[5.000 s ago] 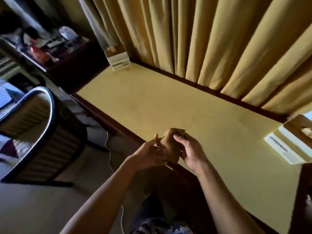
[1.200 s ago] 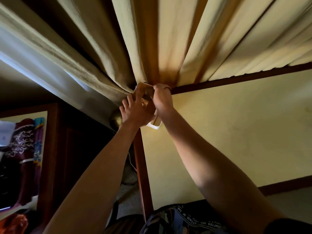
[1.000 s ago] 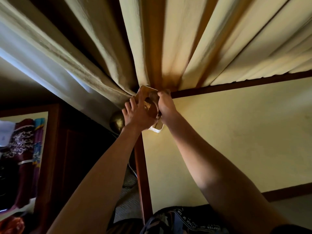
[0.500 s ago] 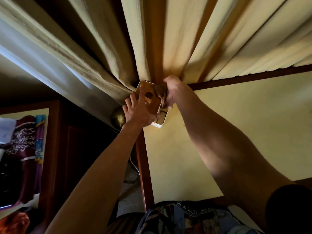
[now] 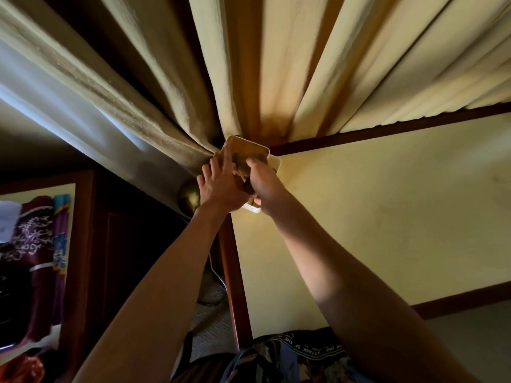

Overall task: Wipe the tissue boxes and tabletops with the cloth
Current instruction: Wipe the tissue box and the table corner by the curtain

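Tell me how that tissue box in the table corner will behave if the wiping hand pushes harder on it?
The tissue box looks small and rigid, so it should hold its shape but probably slide on the smooth yellow table. The left hand rests against its side, likely steadying it. The right hand presses a brown cloth on it; the curtain behind may give little support.

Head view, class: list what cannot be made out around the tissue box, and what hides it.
- Tissue box opening and front: covered by both hands.
- Cloth: mostly hidden between left hand and right hand.
- Right grip: fingers hidden behind the hand.
- Box label: too small.
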`<state>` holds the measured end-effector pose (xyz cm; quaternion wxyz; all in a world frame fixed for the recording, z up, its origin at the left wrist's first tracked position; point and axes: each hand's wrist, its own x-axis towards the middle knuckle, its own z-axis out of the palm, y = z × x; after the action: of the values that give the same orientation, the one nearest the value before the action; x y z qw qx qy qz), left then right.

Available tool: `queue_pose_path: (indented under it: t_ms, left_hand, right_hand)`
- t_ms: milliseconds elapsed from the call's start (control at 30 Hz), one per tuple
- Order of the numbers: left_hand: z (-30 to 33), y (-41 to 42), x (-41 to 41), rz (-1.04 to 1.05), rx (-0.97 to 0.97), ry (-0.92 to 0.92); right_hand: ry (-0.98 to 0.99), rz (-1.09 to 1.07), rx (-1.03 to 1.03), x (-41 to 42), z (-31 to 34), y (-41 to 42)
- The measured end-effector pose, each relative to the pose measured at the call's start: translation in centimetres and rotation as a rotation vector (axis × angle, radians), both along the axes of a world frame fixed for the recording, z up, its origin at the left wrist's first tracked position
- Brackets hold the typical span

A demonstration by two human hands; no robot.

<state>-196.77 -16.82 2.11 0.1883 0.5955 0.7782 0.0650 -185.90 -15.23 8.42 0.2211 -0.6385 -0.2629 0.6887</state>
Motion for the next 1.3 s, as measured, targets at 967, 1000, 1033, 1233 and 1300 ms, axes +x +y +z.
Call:
queue_pose_path:
  t_ms: [967,1000,1033,1233,1300]
  left_hand:
    - [-1.1,0.3,-0.7,-0.102,-0.054,-0.002]
    - [-1.1,0.2,-0.7,-0.102,-0.052,-0.003]
    - [-1.1,0.2,-0.7,-0.104,-0.056,-0.004]
    - [-0.9,0.2,-0.6,-0.093,-0.044,0.004]
    - [-0.7,0.2,-0.7,-0.099,-0.064,-0.010]
  right_hand:
    - [0.217,-0.155,-0.228,0.9,-2.8,0.2]
    - [0.214,-0.162,-0.225,0.9,-3.0,0.2]
    - [0.217,-0.164,-0.226,0.8,-3.3,0.2]
    - [0.120,0.015,-0.169,1.2,-2.9,0.4]
    - [0.092,0.078,-0.125,2.3,-2.3,0.6]
